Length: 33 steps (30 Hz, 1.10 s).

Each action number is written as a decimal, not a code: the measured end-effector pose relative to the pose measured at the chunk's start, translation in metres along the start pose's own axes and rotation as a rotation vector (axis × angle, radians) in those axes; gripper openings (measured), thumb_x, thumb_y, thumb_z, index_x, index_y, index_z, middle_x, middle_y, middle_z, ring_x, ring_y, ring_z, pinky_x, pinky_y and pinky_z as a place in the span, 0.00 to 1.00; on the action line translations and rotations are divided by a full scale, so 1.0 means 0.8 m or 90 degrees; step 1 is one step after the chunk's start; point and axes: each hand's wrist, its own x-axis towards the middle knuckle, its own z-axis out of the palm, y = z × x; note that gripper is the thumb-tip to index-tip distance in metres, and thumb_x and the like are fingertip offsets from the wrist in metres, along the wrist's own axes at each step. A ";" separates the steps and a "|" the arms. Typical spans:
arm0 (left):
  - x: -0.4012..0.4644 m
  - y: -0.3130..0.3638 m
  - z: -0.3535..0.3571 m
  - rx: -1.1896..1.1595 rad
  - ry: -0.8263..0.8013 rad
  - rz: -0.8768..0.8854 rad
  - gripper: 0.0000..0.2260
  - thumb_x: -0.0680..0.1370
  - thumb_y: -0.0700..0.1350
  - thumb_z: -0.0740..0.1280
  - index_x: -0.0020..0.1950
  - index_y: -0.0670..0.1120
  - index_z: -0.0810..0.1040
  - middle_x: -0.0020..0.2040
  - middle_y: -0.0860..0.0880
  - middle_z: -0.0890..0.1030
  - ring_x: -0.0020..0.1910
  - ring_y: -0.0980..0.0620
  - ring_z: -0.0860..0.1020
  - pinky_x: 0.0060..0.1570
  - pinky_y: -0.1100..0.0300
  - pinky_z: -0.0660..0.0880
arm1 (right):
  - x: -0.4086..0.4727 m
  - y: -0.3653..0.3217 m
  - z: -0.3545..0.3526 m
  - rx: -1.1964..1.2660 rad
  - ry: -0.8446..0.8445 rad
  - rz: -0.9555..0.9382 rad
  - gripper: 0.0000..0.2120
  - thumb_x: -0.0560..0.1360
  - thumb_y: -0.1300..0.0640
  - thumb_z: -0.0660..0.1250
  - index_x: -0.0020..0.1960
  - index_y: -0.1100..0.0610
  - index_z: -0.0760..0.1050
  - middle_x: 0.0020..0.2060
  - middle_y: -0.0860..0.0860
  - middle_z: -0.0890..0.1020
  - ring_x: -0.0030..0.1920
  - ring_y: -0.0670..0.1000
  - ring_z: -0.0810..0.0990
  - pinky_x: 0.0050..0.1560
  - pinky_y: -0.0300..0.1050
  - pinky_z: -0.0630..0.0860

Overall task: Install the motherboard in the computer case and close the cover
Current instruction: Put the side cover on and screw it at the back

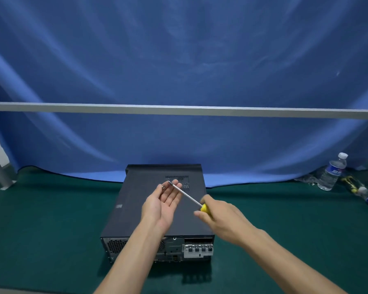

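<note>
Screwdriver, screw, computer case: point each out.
screwdriver [187, 195], head view, middle of metal shaft
screw [163, 186], head view, on the left hand's fingertip
computer case [136, 200], head view, closed top cover, left part

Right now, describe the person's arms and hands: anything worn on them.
Both forearms are bare as far as the picture shows, with no sleeves in view. The left hand and the right hand wear no gloves; I see no rings, watch or markings.

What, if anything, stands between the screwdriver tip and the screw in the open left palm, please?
Nothing visible does. The screwdriver tip hovers over the left hand's fingers, beside the small screw near the fingertips. The right hand grips the yellow handle.
</note>
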 end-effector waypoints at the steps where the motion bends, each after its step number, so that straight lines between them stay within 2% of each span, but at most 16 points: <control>1: -0.001 -0.004 0.003 -0.002 0.004 0.000 0.13 0.83 0.42 0.55 0.45 0.38 0.75 0.40 0.40 0.83 0.43 0.44 0.81 0.40 0.51 0.75 | -0.002 0.006 -0.002 0.003 -0.007 -0.002 0.12 0.80 0.42 0.56 0.51 0.51 0.64 0.40 0.46 0.74 0.43 0.54 0.74 0.43 0.48 0.70; 5: -0.011 -0.021 0.005 -0.008 0.023 0.008 0.12 0.83 0.42 0.55 0.45 0.38 0.74 0.44 0.39 0.82 0.44 0.44 0.81 0.41 0.51 0.75 | -0.011 0.023 -0.006 -0.009 -0.016 -0.042 0.12 0.80 0.41 0.56 0.50 0.49 0.66 0.37 0.44 0.74 0.39 0.51 0.72 0.37 0.45 0.66; 8: -0.017 -0.030 0.000 0.007 0.039 0.037 0.12 0.83 0.43 0.56 0.46 0.38 0.75 0.41 0.40 0.83 0.45 0.44 0.81 0.41 0.51 0.75 | -0.016 0.032 -0.001 -0.020 -0.033 -0.057 0.12 0.80 0.39 0.54 0.50 0.47 0.65 0.34 0.45 0.73 0.38 0.51 0.71 0.36 0.45 0.65; 11: -0.022 -0.040 -0.009 0.028 0.049 0.052 0.12 0.83 0.43 0.56 0.46 0.38 0.75 0.38 0.42 0.84 0.45 0.45 0.81 0.41 0.51 0.75 | -0.024 0.038 0.008 -0.004 -0.041 -0.060 0.11 0.80 0.39 0.53 0.49 0.45 0.65 0.33 0.45 0.74 0.38 0.50 0.72 0.37 0.45 0.66; 17: -0.018 -0.062 -0.025 0.053 0.068 0.015 0.12 0.83 0.43 0.56 0.49 0.36 0.75 0.40 0.40 0.84 0.44 0.45 0.82 0.41 0.51 0.76 | -0.034 0.053 0.024 -0.019 -0.047 -0.033 0.11 0.79 0.38 0.53 0.48 0.45 0.64 0.37 0.45 0.76 0.39 0.51 0.73 0.39 0.46 0.66; 21: -0.009 -0.078 -0.037 0.101 0.094 0.018 0.11 0.82 0.42 0.57 0.49 0.35 0.75 0.41 0.40 0.84 0.39 0.46 0.84 0.37 0.55 0.78 | -0.035 0.059 0.031 -0.034 -0.078 -0.002 0.11 0.79 0.39 0.54 0.46 0.45 0.65 0.36 0.45 0.75 0.39 0.52 0.73 0.39 0.47 0.65; 23: -0.006 -0.087 -0.044 0.122 0.100 0.018 0.11 0.82 0.41 0.58 0.49 0.35 0.75 0.40 0.40 0.84 0.38 0.47 0.84 0.34 0.57 0.79 | -0.035 0.062 0.036 0.001 -0.123 0.023 0.12 0.79 0.39 0.56 0.44 0.46 0.66 0.34 0.44 0.73 0.37 0.50 0.72 0.36 0.46 0.65; 25: -0.003 -0.099 -0.052 0.128 0.108 0.016 0.11 0.82 0.41 0.58 0.48 0.36 0.75 0.39 0.40 0.84 0.37 0.47 0.84 0.32 0.58 0.80 | -0.036 0.067 0.043 0.111 -0.174 0.061 0.14 0.78 0.41 0.59 0.42 0.50 0.68 0.30 0.45 0.73 0.31 0.47 0.72 0.32 0.43 0.66; 28: 0.002 -0.117 -0.064 0.192 0.121 0.007 0.10 0.82 0.42 0.59 0.48 0.37 0.75 0.39 0.42 0.84 0.37 0.48 0.84 0.31 0.58 0.80 | -0.044 0.079 0.062 0.266 -0.221 0.150 0.16 0.77 0.43 0.62 0.39 0.54 0.71 0.26 0.49 0.76 0.21 0.48 0.71 0.24 0.37 0.67; 31: 0.008 -0.138 -0.081 0.291 0.140 -0.016 0.09 0.82 0.41 0.59 0.46 0.38 0.75 0.38 0.43 0.84 0.36 0.49 0.84 0.30 0.59 0.79 | -0.056 0.089 0.080 0.305 -0.254 0.256 0.20 0.74 0.44 0.67 0.31 0.57 0.74 0.24 0.53 0.79 0.21 0.49 0.73 0.24 0.34 0.68; 33: 0.011 -0.153 -0.092 0.296 0.154 -0.046 0.09 0.81 0.42 0.59 0.46 0.39 0.75 0.37 0.44 0.84 0.34 0.50 0.84 0.29 0.60 0.79 | -0.066 0.097 0.093 0.356 -0.263 0.305 0.14 0.71 0.52 0.70 0.31 0.59 0.75 0.26 0.55 0.80 0.24 0.51 0.74 0.25 0.36 0.70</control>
